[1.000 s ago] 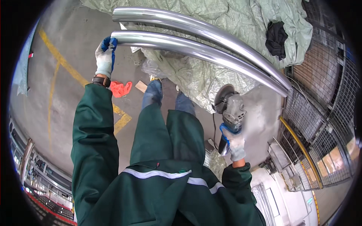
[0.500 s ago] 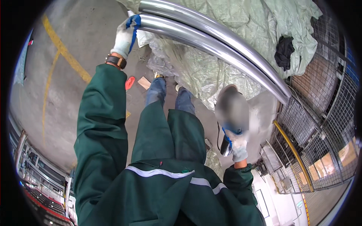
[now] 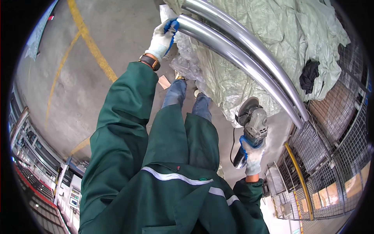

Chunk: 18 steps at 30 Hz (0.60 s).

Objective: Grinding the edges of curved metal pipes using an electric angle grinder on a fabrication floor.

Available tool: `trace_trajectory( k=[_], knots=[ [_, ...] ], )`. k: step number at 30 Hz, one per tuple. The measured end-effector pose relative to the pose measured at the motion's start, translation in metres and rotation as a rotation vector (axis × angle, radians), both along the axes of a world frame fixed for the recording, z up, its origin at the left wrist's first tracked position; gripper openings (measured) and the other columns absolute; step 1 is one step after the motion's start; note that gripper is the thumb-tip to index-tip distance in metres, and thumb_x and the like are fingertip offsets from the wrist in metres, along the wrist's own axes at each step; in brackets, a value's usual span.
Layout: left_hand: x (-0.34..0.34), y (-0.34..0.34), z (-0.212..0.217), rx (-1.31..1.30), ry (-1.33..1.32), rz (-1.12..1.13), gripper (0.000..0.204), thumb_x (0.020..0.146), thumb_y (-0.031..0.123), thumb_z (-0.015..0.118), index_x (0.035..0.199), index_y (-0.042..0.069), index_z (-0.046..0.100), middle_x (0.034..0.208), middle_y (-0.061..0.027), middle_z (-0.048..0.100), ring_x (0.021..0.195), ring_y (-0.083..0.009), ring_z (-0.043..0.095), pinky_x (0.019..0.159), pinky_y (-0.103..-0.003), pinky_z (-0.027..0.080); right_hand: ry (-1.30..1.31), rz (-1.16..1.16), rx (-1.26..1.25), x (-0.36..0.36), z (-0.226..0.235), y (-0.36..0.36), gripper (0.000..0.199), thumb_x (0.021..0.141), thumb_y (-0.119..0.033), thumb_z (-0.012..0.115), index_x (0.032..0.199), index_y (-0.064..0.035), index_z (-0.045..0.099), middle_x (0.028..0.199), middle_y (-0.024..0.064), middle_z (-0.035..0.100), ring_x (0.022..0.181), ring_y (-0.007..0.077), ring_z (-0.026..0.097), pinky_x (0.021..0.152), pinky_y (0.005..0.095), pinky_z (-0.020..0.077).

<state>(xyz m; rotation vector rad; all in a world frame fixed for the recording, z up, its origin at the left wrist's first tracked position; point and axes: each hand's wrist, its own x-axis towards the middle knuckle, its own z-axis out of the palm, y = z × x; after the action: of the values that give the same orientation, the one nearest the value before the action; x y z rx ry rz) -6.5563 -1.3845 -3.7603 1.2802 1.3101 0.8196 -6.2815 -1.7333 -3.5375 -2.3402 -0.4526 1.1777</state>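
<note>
Two long, shiny metal tubes lie side by side. The near metal tube (image 3: 230,50) has its left end in my left hand (image 3: 163,38), whose gloved fingers close on the rim. Just beyond it is the far tube (image 3: 249,37), with a narrow gap between the two. Down at my right side, my right hand (image 3: 254,154) wraps its white and blue glove around the body of an angle grinder (image 3: 257,124). The grinder's round disc (image 3: 247,107) points away from me, apart from the tubes. A dark cord (image 3: 233,144) hangs beside its handle.
Pale green plastic sheeting (image 3: 280,19) spreads beneath the tubes, with a crumpled black cloth (image 3: 309,76) on it. Wire mesh cages (image 3: 335,128) with a yellow bar (image 3: 299,179) stand at the right. A cardboard scrap (image 3: 164,82) lies near my feet; yellow lines (image 3: 93,46) mark the floor.
The whole view has shifted, so tubes and hands appear farther right. The grinder, blurred earlier, shows clearly. My left hand keeps its hold at the tube's end.
</note>
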Motion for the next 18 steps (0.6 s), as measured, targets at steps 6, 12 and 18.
trace_trajectory(
  k=[6,12,18],
  knots=[
    [0.009,-0.012,0.005,-0.065,0.113,-0.003,0.030,0.100,0.020,0.063,0.120,-0.002,0.067,0.097,-0.0017,0.070,0.083,-0.0107,0.059,0.079,-0.024,0.049,-0.046,0.082,-0.031,-0.001,0.009,0.016,0.060,0.067,-0.007,0.082,0.123,-0.0022,0.060,0.097,0.0118,0.072,0.078,0.0189,0.068,0.072,0.0302,0.0555],
    [0.013,-0.013,0.010,-0.115,0.100,-0.053,0.031,0.100,0.019,0.063,0.122,-0.003,0.065,0.102,-0.0037,0.071,0.089,-0.0114,0.062,0.085,-0.024,0.051,-0.027,0.064,-0.079,-0.004,0.013,0.029,0.061,0.067,-0.008,0.083,0.123,-0.0017,0.060,0.098,0.0122,0.072,0.078,0.0193,0.067,0.072,0.0307,0.0555],
    [-0.010,-0.013,-0.027,-0.020,0.013,-0.165,0.040,0.097,0.013,0.066,0.133,-0.002,0.058,0.108,-0.0046,0.069,0.093,-0.0106,0.060,0.084,-0.023,0.052,-0.011,0.070,-0.024,-0.006,0.001,0.023,0.064,0.066,-0.009,0.084,0.124,-0.0010,0.059,0.098,0.0131,0.072,0.080,0.0203,0.068,0.071,0.0313,0.0556]
  ],
)
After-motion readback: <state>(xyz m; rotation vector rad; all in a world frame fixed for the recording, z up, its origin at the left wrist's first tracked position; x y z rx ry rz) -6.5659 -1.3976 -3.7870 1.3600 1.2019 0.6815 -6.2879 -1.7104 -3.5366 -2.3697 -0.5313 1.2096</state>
